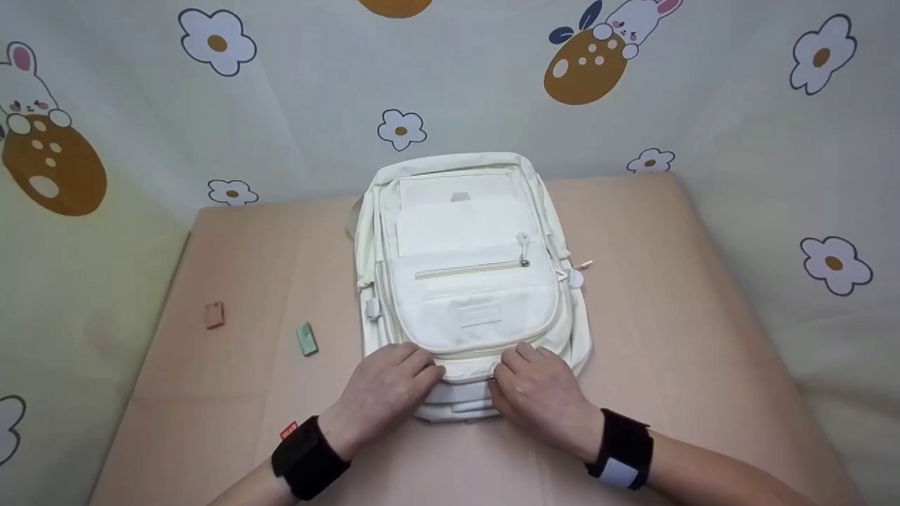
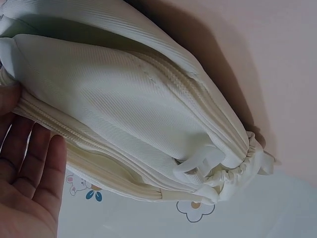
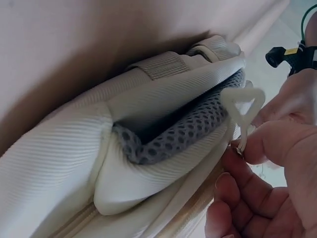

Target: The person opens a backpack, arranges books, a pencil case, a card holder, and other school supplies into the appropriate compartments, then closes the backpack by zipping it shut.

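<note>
A white backpack lies front side up on the table, its bottom end toward me. At the lower edge of its front pocket, my left hand pinches the fabric along the zipper, thumb on one side and fingers on the other. A little to the right, my right hand holds a zipper pull with a white triangular loop between thumb and forefinger. Grey mesh shows inside a side pocket in the right wrist view. Another zipper crosses the front panel, with its own pull.
Left of the backpack lie a small green block and a small pink block. The table has a light pinkish-tan cover. A patterned curtain hangs behind it and along both sides.
</note>
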Action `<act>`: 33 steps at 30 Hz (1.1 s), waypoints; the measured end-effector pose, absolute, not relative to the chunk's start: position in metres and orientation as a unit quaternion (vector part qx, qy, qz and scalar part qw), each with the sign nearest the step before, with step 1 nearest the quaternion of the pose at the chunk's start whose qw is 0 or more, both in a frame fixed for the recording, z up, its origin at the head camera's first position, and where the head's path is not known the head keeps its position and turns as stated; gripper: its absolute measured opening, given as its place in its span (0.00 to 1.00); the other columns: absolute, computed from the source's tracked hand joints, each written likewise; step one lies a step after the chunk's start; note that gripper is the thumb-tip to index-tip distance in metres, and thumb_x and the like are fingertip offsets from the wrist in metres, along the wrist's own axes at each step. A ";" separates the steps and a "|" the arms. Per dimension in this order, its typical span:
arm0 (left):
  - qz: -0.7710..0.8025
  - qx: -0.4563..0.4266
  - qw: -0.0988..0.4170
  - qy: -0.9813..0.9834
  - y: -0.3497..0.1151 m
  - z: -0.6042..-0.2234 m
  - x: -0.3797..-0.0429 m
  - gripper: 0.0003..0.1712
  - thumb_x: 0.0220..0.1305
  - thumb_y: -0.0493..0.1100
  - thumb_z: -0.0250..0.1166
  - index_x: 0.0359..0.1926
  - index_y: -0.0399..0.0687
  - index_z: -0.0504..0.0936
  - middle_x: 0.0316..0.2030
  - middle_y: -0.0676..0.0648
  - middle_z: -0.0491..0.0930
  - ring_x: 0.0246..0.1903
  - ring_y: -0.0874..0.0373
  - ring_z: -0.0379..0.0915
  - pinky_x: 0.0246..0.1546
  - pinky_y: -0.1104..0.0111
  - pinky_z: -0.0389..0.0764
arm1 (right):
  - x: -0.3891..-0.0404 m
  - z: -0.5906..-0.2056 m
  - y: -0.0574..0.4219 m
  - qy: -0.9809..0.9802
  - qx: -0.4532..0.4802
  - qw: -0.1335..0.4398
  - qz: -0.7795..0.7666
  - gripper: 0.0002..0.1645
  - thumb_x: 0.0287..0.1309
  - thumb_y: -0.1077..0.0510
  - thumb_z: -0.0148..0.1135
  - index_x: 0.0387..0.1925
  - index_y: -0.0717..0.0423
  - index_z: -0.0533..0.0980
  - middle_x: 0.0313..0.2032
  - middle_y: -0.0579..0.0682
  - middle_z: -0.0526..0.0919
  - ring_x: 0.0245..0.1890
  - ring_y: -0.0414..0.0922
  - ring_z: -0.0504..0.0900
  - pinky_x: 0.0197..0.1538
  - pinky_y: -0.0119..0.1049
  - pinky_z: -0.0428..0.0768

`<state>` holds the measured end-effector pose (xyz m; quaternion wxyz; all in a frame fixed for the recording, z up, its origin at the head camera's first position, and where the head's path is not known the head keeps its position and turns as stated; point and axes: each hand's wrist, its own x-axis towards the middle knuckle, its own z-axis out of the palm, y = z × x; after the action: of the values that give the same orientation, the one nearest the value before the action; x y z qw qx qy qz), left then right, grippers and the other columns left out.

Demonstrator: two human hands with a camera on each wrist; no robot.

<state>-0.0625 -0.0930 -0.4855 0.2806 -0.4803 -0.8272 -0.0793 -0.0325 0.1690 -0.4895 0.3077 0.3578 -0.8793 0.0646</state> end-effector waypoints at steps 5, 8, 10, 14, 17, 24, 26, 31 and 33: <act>-0.071 -0.471 0.259 -0.840 -0.091 -0.485 -0.061 0.05 0.62 0.40 0.62 0.35 0.51 0.85 0.35 0.54 0.79 0.35 0.58 0.74 0.31 0.68 0.74 | -0.030 -0.488 0.177 -0.887 0.349 0.292 0.079 0.13 0.51 0.58 0.70 0.21 0.53 0.72 0.22 0.44 0.70 0.23 0.44 0.69 0.21 0.35 0.66; -0.062 -0.468 0.247 -0.846 -0.090 -0.483 -0.061 0.05 0.62 0.39 0.63 0.36 0.50 0.85 0.35 0.53 0.79 0.36 0.58 0.74 0.31 0.68 0.74 | -0.029 -0.487 0.186 -0.895 0.342 0.273 0.086 0.12 0.52 0.59 0.70 0.23 0.53 0.73 0.22 0.44 0.71 0.23 0.43 0.70 0.22 0.35 0.68; -0.060 -0.467 0.241 -0.849 -0.090 -0.483 -0.061 0.05 0.61 0.38 0.64 0.36 0.50 0.85 0.35 0.53 0.79 0.36 0.58 0.74 0.31 0.68 0.74 | -0.029 -0.486 0.194 -0.899 0.340 0.263 0.087 0.12 0.52 0.60 0.71 0.23 0.53 0.73 0.23 0.44 0.71 0.23 0.43 0.70 0.22 0.35 0.69; -0.059 -0.468 0.235 -0.850 -0.090 -0.483 -0.060 0.05 0.60 0.37 0.65 0.37 0.50 0.84 0.36 0.53 0.79 0.37 0.57 0.74 0.32 0.68 0.74 | -0.029 -0.485 0.211 -0.902 0.334 0.258 0.093 0.12 0.49 0.61 0.72 0.24 0.53 0.74 0.24 0.44 0.72 0.23 0.42 0.69 0.23 0.35 0.70; -0.058 -0.470 0.233 -0.850 -0.091 -0.483 -0.060 0.05 0.59 0.37 0.65 0.37 0.50 0.84 0.37 0.52 0.80 0.37 0.57 0.74 0.32 0.67 0.75 | -0.031 -0.486 0.225 -0.906 0.322 0.257 0.099 0.12 0.47 0.63 0.71 0.23 0.52 0.73 0.25 0.44 0.71 0.24 0.43 0.68 0.22 0.34 0.69; -0.049 -0.470 0.235 -0.849 -0.088 -0.480 -0.059 0.04 0.58 0.35 0.68 0.31 0.49 0.82 0.32 0.53 0.78 0.32 0.57 0.72 0.29 0.67 0.72 | -0.037 -0.491 0.244 -0.915 0.302 0.235 0.126 0.13 0.47 0.61 0.68 0.26 0.49 0.70 0.30 0.42 0.70 0.30 0.43 0.70 0.25 0.31 0.68; -0.055 -0.473 0.239 -0.846 -0.084 -0.476 -0.059 0.04 0.59 0.38 0.69 0.29 0.49 0.81 0.31 0.53 0.77 0.30 0.57 0.71 0.27 0.67 0.72 | -0.037 -0.492 0.245 -0.915 0.304 0.233 0.129 0.12 0.47 0.61 0.68 0.27 0.49 0.70 0.31 0.41 0.70 0.31 0.42 0.70 0.26 0.31 0.69; -0.065 -0.491 0.245 -0.833 -0.068 -0.463 -0.056 0.09 0.60 0.49 0.71 0.31 0.51 0.81 0.32 0.53 0.77 0.31 0.57 0.72 0.29 0.67 0.73 | -0.038 -0.493 0.245 -0.911 0.308 0.240 0.133 0.12 0.46 0.61 0.68 0.28 0.50 0.71 0.32 0.43 0.72 0.32 0.43 0.72 0.26 0.33 0.72; -0.057 -0.496 0.243 -0.832 -0.057 -0.457 -0.054 0.09 0.62 0.49 0.70 0.32 0.51 0.81 0.33 0.53 0.78 0.34 0.57 0.73 0.32 0.67 0.74 | -0.038 -0.493 0.245 -0.909 0.311 0.240 0.137 0.12 0.46 0.61 0.69 0.28 0.50 0.72 0.32 0.42 0.73 0.33 0.43 0.72 0.27 0.34 0.73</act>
<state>-0.0545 -0.0567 -0.4574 0.2433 -0.4957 -0.8318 -0.0570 -0.0382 0.2453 -0.4932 0.2400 0.3111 -0.9093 0.1368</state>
